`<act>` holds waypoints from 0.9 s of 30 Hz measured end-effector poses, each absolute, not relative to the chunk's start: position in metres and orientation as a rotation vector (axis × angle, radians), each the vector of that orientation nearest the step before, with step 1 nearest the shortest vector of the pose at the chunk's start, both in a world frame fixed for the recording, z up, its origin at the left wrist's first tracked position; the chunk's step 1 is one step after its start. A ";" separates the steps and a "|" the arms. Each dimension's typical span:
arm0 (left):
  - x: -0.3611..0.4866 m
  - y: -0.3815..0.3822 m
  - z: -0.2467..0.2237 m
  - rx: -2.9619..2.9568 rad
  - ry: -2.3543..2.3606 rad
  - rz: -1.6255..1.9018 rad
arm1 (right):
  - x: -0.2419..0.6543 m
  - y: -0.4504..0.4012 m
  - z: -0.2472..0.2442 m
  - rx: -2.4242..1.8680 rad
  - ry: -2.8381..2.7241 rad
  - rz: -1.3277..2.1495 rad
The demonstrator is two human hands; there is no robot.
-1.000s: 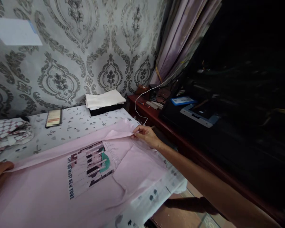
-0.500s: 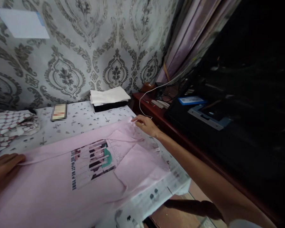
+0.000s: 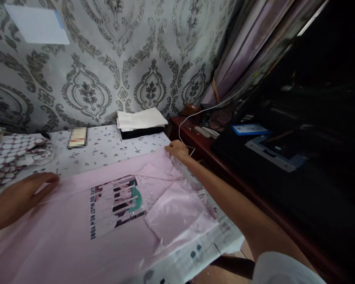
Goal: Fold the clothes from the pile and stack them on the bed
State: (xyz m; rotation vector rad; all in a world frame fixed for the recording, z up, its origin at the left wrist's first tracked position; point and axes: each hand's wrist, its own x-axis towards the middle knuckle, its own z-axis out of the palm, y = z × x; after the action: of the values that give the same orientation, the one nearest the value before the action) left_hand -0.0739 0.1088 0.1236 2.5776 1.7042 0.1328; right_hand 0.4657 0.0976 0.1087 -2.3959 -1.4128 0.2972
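A pink T-shirt (image 3: 121,244) lies spread on the table, its far edge folded over. On its front are a printed picture with a green patch and dark lettering, and a sleeve lies folded across the right part. My right hand (image 3: 177,150) is closed on the shirt's far right corner, fingers bent and pressed together. At the far edge on the left is my left hand (image 3: 26,197), thumb and fingertips brought together at the fabric. Shiny clear plastic (image 3: 195,189) shows around the shirt's right end.
Behind the shirt, a white folded cloth (image 3: 142,118) rests on a black one (image 3: 142,132). A small pixelated card-like item (image 3: 77,137) and patterned cloth (image 3: 17,157) lie to the left. A dark red desk (image 3: 201,146) with a white cable (image 3: 192,114) borders the right side.
My left hand has moved right along the shirt's far edge. My right hand's fingers have curled tighter at the corner. The view has shifted slightly left.
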 end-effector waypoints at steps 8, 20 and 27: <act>-0.030 0.093 0.104 2.450 1.583 0.288 | 0.456 0.086 0.104 -2.352 -1.524 0.126; -0.047 0.064 0.126 2.741 1.670 0.029 | 0.446 0.073 0.057 -1.664 -2.174 0.170; -0.097 0.069 0.161 2.427 2.115 -0.215 | 0.454 0.078 0.055 -1.689 -2.217 0.103</act>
State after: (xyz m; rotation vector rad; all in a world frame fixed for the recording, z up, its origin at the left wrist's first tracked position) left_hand -0.0972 0.0693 0.1611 2.4271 2.1148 -0.2151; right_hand 0.4539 0.0780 0.0546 -1.6887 -2.2174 0.1027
